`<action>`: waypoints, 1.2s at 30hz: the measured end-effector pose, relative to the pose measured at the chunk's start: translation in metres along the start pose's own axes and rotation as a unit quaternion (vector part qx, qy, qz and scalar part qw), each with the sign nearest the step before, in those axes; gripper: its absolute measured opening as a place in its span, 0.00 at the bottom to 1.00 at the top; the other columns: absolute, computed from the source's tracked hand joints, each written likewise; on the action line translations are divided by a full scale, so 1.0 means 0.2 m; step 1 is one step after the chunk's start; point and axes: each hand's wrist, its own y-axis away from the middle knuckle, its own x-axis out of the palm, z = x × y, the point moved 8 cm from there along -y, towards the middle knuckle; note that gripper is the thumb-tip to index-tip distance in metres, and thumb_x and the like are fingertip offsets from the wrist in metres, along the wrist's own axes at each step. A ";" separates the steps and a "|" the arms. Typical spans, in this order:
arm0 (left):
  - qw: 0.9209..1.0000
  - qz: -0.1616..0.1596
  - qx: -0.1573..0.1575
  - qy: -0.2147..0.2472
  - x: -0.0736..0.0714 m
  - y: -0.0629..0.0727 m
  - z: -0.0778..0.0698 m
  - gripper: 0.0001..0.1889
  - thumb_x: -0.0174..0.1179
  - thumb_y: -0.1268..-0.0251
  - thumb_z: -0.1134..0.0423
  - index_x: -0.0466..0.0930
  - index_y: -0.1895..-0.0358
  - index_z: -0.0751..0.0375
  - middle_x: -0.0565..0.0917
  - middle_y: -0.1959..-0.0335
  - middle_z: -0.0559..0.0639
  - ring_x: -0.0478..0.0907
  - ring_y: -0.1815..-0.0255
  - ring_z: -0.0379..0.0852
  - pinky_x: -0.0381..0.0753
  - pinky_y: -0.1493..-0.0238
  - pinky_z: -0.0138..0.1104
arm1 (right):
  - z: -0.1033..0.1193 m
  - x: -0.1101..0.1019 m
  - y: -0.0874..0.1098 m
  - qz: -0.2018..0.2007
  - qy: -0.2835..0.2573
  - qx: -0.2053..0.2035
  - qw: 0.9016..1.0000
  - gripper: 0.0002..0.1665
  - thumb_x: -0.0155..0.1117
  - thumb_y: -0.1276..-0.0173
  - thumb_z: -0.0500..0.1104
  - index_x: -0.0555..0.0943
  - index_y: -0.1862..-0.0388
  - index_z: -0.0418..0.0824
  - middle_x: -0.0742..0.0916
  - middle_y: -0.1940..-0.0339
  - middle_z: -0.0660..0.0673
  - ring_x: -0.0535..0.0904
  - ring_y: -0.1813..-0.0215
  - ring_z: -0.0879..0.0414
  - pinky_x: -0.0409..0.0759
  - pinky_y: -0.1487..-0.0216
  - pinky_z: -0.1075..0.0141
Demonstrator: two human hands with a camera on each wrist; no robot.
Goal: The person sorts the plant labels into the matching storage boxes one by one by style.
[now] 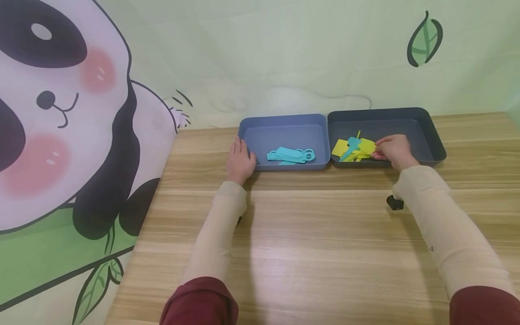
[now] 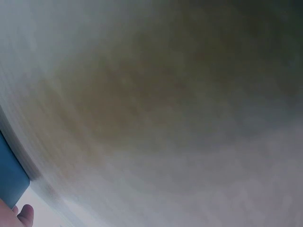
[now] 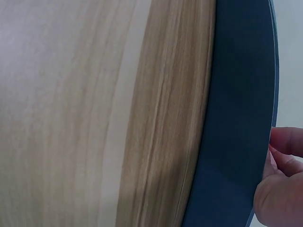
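In the head view, my left hand [image 1: 240, 161] rests on the left rim of the blue tray [image 1: 284, 122], fingers extended along it. Flat turquoise pieces [image 1: 290, 155], some with round ring ends, lie in a heap near that tray's front. My right hand [image 1: 394, 150] reaches over the front wall of the dark tray [image 1: 422, 135] and pinches the right edge of a flat yellow piece [image 1: 367, 146]. More yellow pieces [image 1: 340, 148] lie there, with one turquoise piece [image 1: 351, 146] on top. The right wrist view hides the fingertips behind the dark wall.
Both trays stand side by side at the back of a wood-grain table [image 1: 317, 243]. Behind them hangs a pale green backdrop [image 1: 284, 49] with a large panda picture [image 1: 53, 113] at left. A small black object [image 1: 395, 202] shows beside the right sleeve.
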 end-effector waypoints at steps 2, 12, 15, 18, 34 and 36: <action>1.000 0.001 0.000 0.001 0.00 0.00 0.00 0.32 0.34 0.34 0.53 0.45 0.33 0.69 0.41 0.29 0.58 0.42 0.29 0.53 0.42 0.29 0.36 | 0.00 0.00 0.00 0.000 0.008 -0.006 1.000 0.20 0.47 0.39 0.29 0.68 0.48 0.20 0.79 0.74 0.44 0.78 0.82 0.66 0.80 0.73 0.73; 1.000 0.001 0.000 0.003 -0.01 0.01 0.00 0.31 0.34 0.34 0.53 0.45 0.33 0.69 0.41 0.29 0.58 0.42 0.29 0.53 0.42 0.29 0.36 | 0.03 0.02 0.00 -0.031 0.129 -0.048 0.990 0.18 0.45 0.42 0.30 0.73 0.54 0.21 0.81 0.75 0.37 0.76 0.85 0.65 0.79 0.75 0.68; 1.000 0.004 -0.002 0.002 -0.01 0.01 0.00 0.32 0.34 0.34 0.53 0.45 0.33 0.69 0.41 0.29 0.58 0.42 0.29 0.53 0.42 0.29 0.36 | 0.06 0.02 0.01 -0.046 0.194 -0.072 0.977 0.18 0.45 0.43 0.31 0.76 0.58 0.21 0.83 0.73 0.34 0.79 0.82 0.58 0.78 0.68 0.61; 1.000 0.005 -0.002 0.002 -0.01 0.01 0.00 0.32 0.33 0.35 0.53 0.45 0.33 0.69 0.41 0.29 0.58 0.41 0.29 0.53 0.42 0.29 0.36 | 0.07 0.03 0.03 -0.054 0.234 -0.088 0.967 0.17 0.45 0.44 0.32 0.79 0.63 0.23 0.85 0.78 0.36 0.80 0.76 0.49 0.75 0.69 0.61; 1.000 0.006 0.002 0.005 0.00 0.01 0.00 0.32 0.33 0.35 0.52 0.45 0.33 0.69 0.40 0.29 0.58 0.41 0.28 0.52 0.41 0.29 0.36 | 0.09 0.00 0.06 -0.074 0.308 -0.138 0.938 0.19 0.43 0.44 0.35 0.61 0.94 0.43 0.62 0.95 0.52 0.55 0.89 0.58 0.55 0.87 0.69; 1.000 0.010 0.003 0.007 -0.01 0.01 0.00 0.32 0.33 0.35 0.52 0.45 0.33 0.70 0.41 0.29 0.59 0.41 0.29 0.53 0.41 0.29 0.36 | 0.08 -0.02 0.06 -0.082 0.317 -0.145 0.934 0.18 0.42 0.43 0.36 0.64 0.92 0.41 0.65 0.94 0.50 0.58 0.88 0.57 0.56 0.87 0.67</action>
